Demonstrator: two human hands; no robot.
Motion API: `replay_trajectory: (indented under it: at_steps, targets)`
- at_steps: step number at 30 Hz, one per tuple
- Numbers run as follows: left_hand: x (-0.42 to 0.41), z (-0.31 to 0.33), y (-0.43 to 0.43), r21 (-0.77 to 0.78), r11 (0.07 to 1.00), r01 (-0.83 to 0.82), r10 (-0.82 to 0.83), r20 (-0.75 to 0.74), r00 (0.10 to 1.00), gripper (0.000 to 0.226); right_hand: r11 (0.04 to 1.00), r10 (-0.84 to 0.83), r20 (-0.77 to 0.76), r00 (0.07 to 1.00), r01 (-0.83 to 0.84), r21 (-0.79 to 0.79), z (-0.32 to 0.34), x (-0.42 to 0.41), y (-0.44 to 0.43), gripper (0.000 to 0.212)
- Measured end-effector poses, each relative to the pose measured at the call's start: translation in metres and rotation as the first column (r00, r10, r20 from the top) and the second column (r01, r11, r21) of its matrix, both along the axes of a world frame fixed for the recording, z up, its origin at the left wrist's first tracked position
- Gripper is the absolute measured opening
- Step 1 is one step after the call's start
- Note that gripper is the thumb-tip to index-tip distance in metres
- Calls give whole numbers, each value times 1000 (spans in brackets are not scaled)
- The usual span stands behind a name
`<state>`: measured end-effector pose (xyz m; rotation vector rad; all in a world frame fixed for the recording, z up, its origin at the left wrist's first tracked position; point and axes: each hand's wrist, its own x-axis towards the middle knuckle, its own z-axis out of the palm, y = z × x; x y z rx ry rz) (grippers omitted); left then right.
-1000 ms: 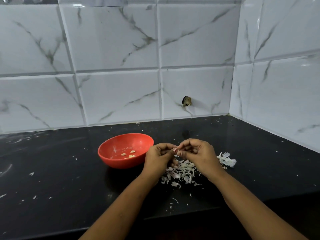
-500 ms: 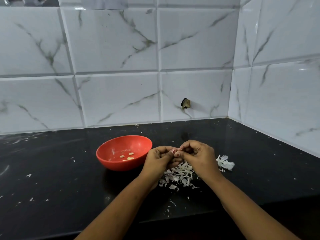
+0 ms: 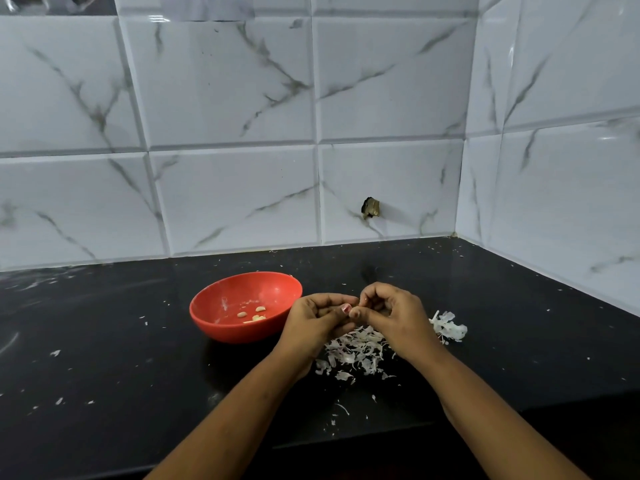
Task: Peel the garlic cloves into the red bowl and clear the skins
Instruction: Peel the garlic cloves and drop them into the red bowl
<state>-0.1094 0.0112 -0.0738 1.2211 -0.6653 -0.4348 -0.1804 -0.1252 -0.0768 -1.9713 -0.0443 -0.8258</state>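
Note:
The red bowl (image 3: 221, 318) stands on the black counter and holds a few peeled garlic cloves (image 3: 258, 309). Just right of it, my left hand (image 3: 317, 323) and my right hand (image 3: 394, 315) meet fingertip to fingertip above a heap of white garlic skins (image 3: 353, 351). Both hands have curled fingers pinching a small garlic clove (image 3: 354, 311) between them; it is mostly hidden by the fingers. A second clump of skins (image 3: 448, 327) lies right of my right hand.
The black counter (image 3: 104, 341) carries scattered skin flecks on the left and near its front edge. White marble tiles form the back wall and the right wall, meeting in a corner. A small dark hole (image 3: 370, 207) marks the back wall.
Both hands keep working the clove in the same spot, with small finger shifts. The view has tilted slightly, so everything sits a little lower. The bowl and skins have not moved.

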Motion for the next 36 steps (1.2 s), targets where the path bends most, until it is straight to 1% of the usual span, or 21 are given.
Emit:
replay_trajectory:
  at_steps: [5, 9, 13, 16, 20, 26, 29, 32, 36]
  targets:
    - [1, -1, 1, 10, 1000, 11, -11, 1, 1000, 12, 999, 9, -20, 1000, -10, -38, -1, 0, 0, 14]
    - [2, -1, 1, 1, 1000, 18, -18, 8, 1000, 12, 998, 16, 21, 1000, -15, -58, -2, 0, 0, 13]
    - [0, -2, 0, 15, 999, 36, -37, 48, 998, 13, 993, -26, 67, 997, 34, -117, -3, 2, -1, 13]
    - [0, -3, 0, 45, 998, 39, -43, 84, 996, 19, 978, -65, 90, 994, 81, -190, -5, 3, -2, 14]
    - [1, -3, 0, 68, 997, 20, -26, 87, 996, 19, 944, -142, 106, 984, 167, -285, -6, 3, -1, 13]
    - [0, -2, -1, 66, 998, 4, -9, 84, 996, 16, 846, -260, 155, 953, 302, -440, -5, 0, 5, 11]
    - [-2, -2, -3, 33, 999, 2, -5, 74, 997, 11, 810, -294, 177, 939, 343, -475, -5, -2, 10, 6]
    - [-4, -2, -4, -10, 1000, -23, 24, 75, 997, 9, 776, -307, 212, 928, 373, -509, -4, -2, 13, 6]
    - [-8, 0, -4, -47, 996, -72, 76, 91, 993, 11, 785, -308, 186, 933, 360, -504, -5, 0, 16, 4]
